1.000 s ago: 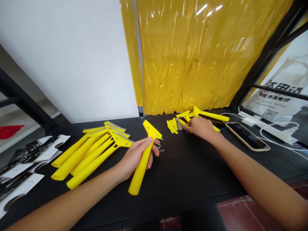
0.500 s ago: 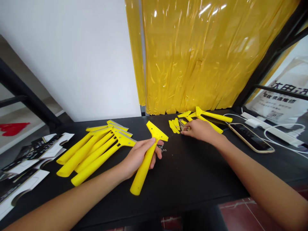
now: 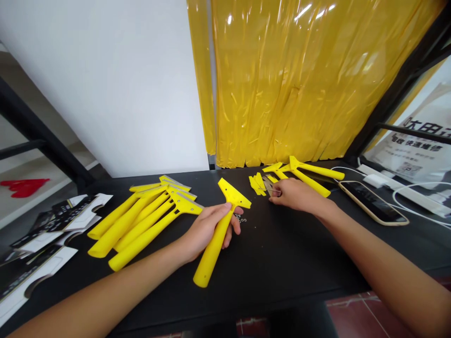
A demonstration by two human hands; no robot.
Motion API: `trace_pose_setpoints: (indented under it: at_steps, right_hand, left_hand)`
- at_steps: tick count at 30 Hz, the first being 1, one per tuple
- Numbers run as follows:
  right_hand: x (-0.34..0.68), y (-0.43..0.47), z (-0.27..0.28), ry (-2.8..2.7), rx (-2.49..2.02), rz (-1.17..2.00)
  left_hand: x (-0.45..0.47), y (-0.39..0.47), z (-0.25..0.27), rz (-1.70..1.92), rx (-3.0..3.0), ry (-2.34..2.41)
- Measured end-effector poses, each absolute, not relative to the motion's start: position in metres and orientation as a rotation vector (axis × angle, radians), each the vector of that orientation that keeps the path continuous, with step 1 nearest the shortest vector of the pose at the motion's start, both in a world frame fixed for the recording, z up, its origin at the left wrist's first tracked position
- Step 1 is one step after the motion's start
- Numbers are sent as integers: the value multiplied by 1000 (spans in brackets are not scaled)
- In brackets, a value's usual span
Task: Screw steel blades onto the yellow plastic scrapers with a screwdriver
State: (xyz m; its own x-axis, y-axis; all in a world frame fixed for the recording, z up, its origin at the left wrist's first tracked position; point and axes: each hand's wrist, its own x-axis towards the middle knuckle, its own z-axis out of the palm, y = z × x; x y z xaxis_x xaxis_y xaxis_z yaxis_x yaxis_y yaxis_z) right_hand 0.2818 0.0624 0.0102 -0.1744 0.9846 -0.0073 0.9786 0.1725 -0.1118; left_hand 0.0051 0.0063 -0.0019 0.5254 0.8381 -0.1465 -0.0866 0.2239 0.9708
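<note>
My left hand (image 3: pixel 207 230) is wrapped round a yellow scraper handle (image 3: pixel 215 246), whose flared head with small holes points away from me. My right hand (image 3: pixel 298 195) is at the back right of the table, thumb and fingers pinched on a thin metal rod (image 3: pixel 270 189); its full shape is hidden. Just left of those fingers lie small yellow plates (image 3: pixel 258 184) and grey metal pieces. Small metal nuts or washers (image 3: pixel 242 219) are scattered behind my left fingers. Several yellow scrapers with metal edges (image 3: pixel 151 211) lie stacked to the left.
More yellow handles (image 3: pixel 313 171) lie at the back right, by a phone (image 3: pixel 373 202) and a white power strip (image 3: pixel 398 188) with cables. Black and white printed cards (image 3: pixel 52 234) are piled at the left. A yellow plastic curtain (image 3: pixel 282 94) hangs behind the black table (image 3: pixel 275 277).
The view has shifted slightly, so everything sits a little further right. Both hands keep nearly the same pose, with the same handle and rod in them.
</note>
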Motion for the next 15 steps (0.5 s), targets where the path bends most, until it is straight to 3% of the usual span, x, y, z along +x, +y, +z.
trace_pose_setpoints:
  at_steps: [15]
  right_hand:
    - [273,57,6,-2308,-2200,-48]
  left_hand:
    - [4,9,-7,733,1184,772]
